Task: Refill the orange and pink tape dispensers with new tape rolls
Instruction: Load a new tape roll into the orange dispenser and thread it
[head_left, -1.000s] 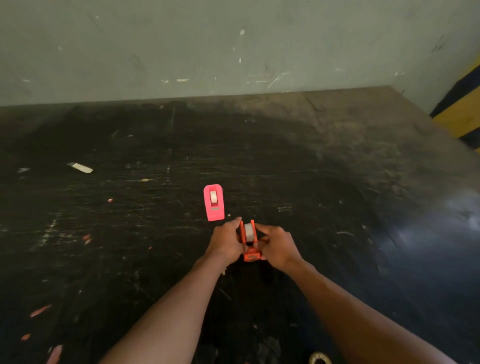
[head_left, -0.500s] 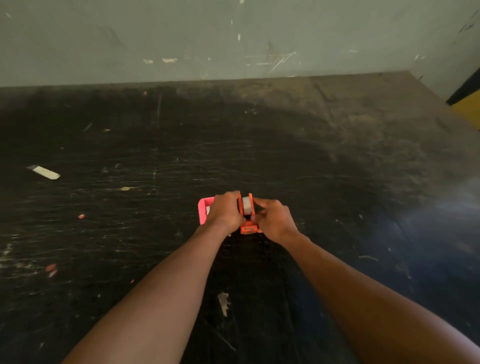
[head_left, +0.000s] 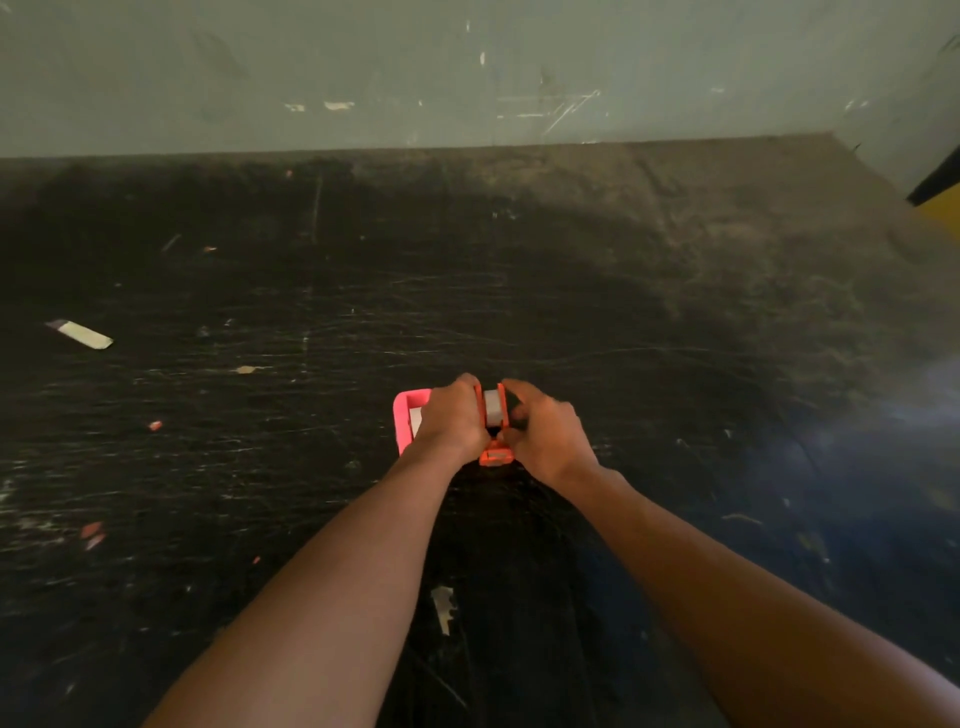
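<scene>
I see my left hand (head_left: 451, 418) and right hand (head_left: 545, 434) clamping the orange tape dispenser (head_left: 495, 439), 1 hand per side, a pale tape roll (head_left: 492, 408) inside. It is mid-floor (head_left: 649, 332), far from the wall edge. The pink tape dispenser (head_left: 408, 421) lies just beside it, partly behind my left hand.

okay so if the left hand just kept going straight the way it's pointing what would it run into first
Probably nothing close: the left hand, gripping the orange dispenser, points away from the person across bare dark table toward the wall. The pink dispenser sits beside it; depth is unclear.

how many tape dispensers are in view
2. The orange dispenser is held between the left hand and right hand. The pink dispenser lies on the dark surface just left, partly hidden behind the left hand.
</scene>
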